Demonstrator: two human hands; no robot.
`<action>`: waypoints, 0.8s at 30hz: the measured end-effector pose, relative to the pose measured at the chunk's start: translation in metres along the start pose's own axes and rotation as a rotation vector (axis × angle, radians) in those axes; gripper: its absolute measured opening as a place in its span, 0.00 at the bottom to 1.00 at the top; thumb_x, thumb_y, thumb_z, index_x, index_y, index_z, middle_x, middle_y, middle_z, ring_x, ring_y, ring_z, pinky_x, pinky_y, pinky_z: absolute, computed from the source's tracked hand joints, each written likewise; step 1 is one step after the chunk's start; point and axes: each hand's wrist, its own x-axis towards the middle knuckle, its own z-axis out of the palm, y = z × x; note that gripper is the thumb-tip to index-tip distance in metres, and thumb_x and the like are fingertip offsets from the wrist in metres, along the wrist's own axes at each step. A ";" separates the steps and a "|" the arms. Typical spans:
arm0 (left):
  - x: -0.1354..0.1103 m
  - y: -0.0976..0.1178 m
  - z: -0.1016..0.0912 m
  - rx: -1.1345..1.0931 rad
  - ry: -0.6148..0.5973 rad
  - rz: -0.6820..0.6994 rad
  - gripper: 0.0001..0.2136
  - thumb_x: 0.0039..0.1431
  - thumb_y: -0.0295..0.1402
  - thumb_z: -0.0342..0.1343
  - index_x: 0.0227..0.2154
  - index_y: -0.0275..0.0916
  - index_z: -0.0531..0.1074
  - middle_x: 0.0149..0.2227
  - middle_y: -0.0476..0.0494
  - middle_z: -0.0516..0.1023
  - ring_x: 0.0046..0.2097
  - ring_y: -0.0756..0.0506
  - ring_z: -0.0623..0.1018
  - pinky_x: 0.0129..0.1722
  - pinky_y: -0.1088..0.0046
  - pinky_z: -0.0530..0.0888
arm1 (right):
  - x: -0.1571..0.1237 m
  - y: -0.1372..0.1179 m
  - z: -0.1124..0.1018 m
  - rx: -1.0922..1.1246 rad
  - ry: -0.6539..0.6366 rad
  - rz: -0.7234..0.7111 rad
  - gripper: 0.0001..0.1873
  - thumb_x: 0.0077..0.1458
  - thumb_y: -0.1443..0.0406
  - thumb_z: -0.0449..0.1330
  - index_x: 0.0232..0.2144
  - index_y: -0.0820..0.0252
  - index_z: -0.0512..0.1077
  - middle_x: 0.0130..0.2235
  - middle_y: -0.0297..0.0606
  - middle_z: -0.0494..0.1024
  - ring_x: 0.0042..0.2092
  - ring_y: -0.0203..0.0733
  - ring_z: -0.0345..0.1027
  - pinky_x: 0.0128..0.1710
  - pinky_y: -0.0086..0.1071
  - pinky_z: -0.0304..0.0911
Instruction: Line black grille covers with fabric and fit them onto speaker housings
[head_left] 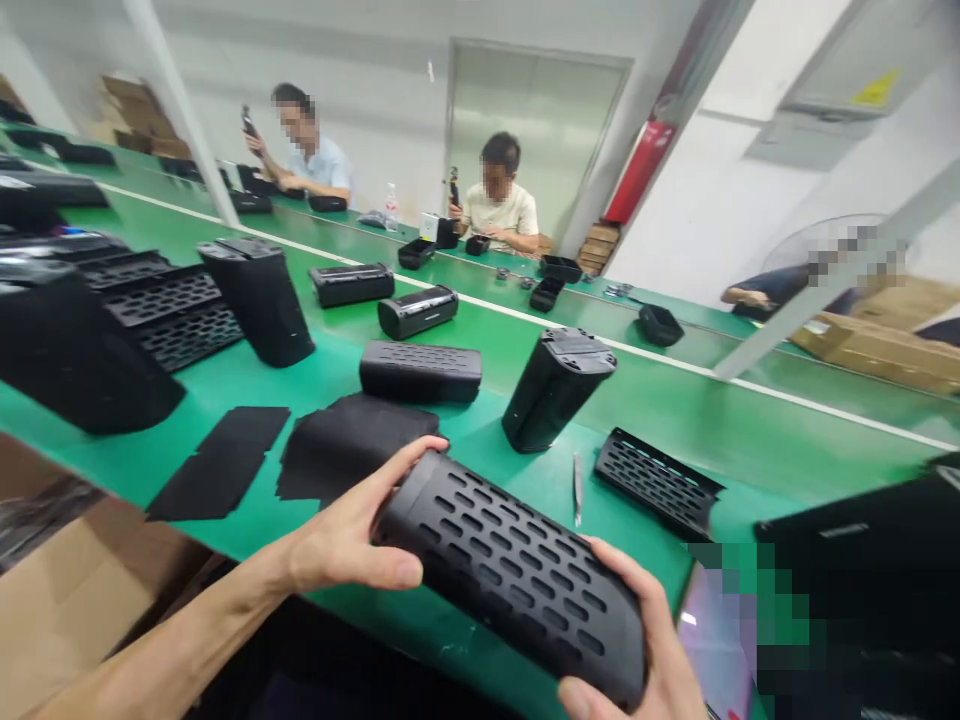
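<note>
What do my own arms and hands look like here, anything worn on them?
Both are bare: no gloves or rings show on the left hand or the right hand. The left forearm is uncovered to the picture's edge, with no sleeve, watch or band. The right hand is cut off near the wrist.

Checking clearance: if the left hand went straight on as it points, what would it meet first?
The left hand holds the grille, so that comes first; beyond it, probably the upright housing, depth unclear.
</note>
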 end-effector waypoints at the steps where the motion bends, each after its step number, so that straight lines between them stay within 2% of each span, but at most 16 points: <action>1: -0.002 -0.001 0.001 0.009 0.015 0.004 0.55 0.48 0.47 0.76 0.75 0.49 0.50 0.62 0.40 0.74 0.63 0.31 0.75 0.64 0.53 0.72 | 0.000 0.002 0.000 0.017 -0.008 -0.030 0.50 0.46 0.43 0.79 0.66 0.48 0.69 0.67 0.46 0.68 0.64 0.65 0.68 0.64 0.48 0.67; 3: -0.005 -0.004 0.004 0.014 0.044 0.003 0.55 0.48 0.49 0.74 0.75 0.50 0.50 0.62 0.40 0.76 0.63 0.29 0.76 0.65 0.51 0.72 | 0.000 0.006 0.002 0.030 -0.028 -0.070 0.48 0.43 0.46 0.81 0.63 0.49 0.71 0.67 0.47 0.67 0.66 0.67 0.66 0.65 0.49 0.66; 5: -0.009 -0.005 0.008 0.015 0.081 -0.011 0.55 0.46 0.51 0.74 0.74 0.51 0.51 0.62 0.41 0.76 0.62 0.28 0.77 0.65 0.52 0.73 | -0.001 0.007 0.003 0.055 -0.048 -0.043 0.48 0.42 0.47 0.82 0.62 0.50 0.71 0.68 0.48 0.65 0.68 0.67 0.63 0.67 0.49 0.64; 8: -0.015 -0.003 0.012 0.032 0.160 -0.038 0.57 0.43 0.56 0.75 0.74 0.54 0.52 0.64 0.41 0.75 0.62 0.28 0.78 0.63 0.54 0.76 | -0.005 0.004 0.009 0.152 -0.047 0.029 0.54 0.43 0.44 0.81 0.67 0.51 0.66 0.71 0.50 0.61 0.67 0.65 0.64 0.67 0.47 0.64; 10: -0.016 -0.001 0.012 0.071 0.196 -0.039 0.58 0.41 0.59 0.75 0.74 0.54 0.54 0.64 0.41 0.75 0.62 0.27 0.78 0.63 0.54 0.76 | -0.006 0.001 0.013 0.178 -0.032 0.026 0.56 0.44 0.43 0.81 0.68 0.52 0.65 0.71 0.51 0.59 0.67 0.64 0.64 0.66 0.46 0.65; 14: -0.015 -0.001 0.011 0.139 0.211 -0.032 0.60 0.38 0.65 0.74 0.73 0.54 0.57 0.64 0.40 0.74 0.61 0.26 0.78 0.65 0.50 0.75 | -0.007 0.002 0.017 0.155 0.000 -0.021 0.49 0.46 0.43 0.79 0.64 0.54 0.70 0.68 0.51 0.64 0.70 0.64 0.59 0.70 0.47 0.59; 17: -0.015 -0.001 0.013 0.110 0.205 -0.055 0.63 0.34 0.67 0.75 0.74 0.56 0.55 0.65 0.40 0.74 0.61 0.25 0.77 0.64 0.48 0.76 | -0.007 0.002 0.012 0.183 -0.017 0.013 0.46 0.49 0.41 0.77 0.63 0.53 0.70 0.68 0.50 0.65 0.69 0.63 0.61 0.70 0.47 0.58; 19: -0.015 0.002 0.015 0.091 0.212 -0.051 0.64 0.32 0.66 0.76 0.73 0.57 0.55 0.65 0.41 0.73 0.60 0.26 0.78 0.63 0.50 0.78 | -0.007 0.000 0.009 0.214 -0.025 0.075 0.55 0.45 0.41 0.80 0.68 0.51 0.66 0.71 0.50 0.61 0.70 0.63 0.61 0.69 0.47 0.60; 22: -0.015 0.005 0.019 0.120 0.227 -0.018 0.62 0.34 0.62 0.77 0.73 0.57 0.55 0.64 0.41 0.75 0.58 0.27 0.80 0.58 0.53 0.81 | -0.005 -0.006 0.010 0.292 -0.039 0.215 0.72 0.38 0.42 0.84 0.76 0.37 0.50 0.77 0.41 0.51 0.72 0.61 0.58 0.68 0.45 0.61; 24: -0.017 0.002 0.022 0.183 0.248 0.033 0.59 0.35 0.57 0.78 0.72 0.57 0.60 0.65 0.40 0.74 0.60 0.25 0.78 0.59 0.52 0.80 | 0.000 -0.011 0.014 0.416 -0.034 0.310 0.71 0.42 0.39 0.80 0.77 0.34 0.44 0.78 0.39 0.50 0.71 0.60 0.59 0.67 0.47 0.62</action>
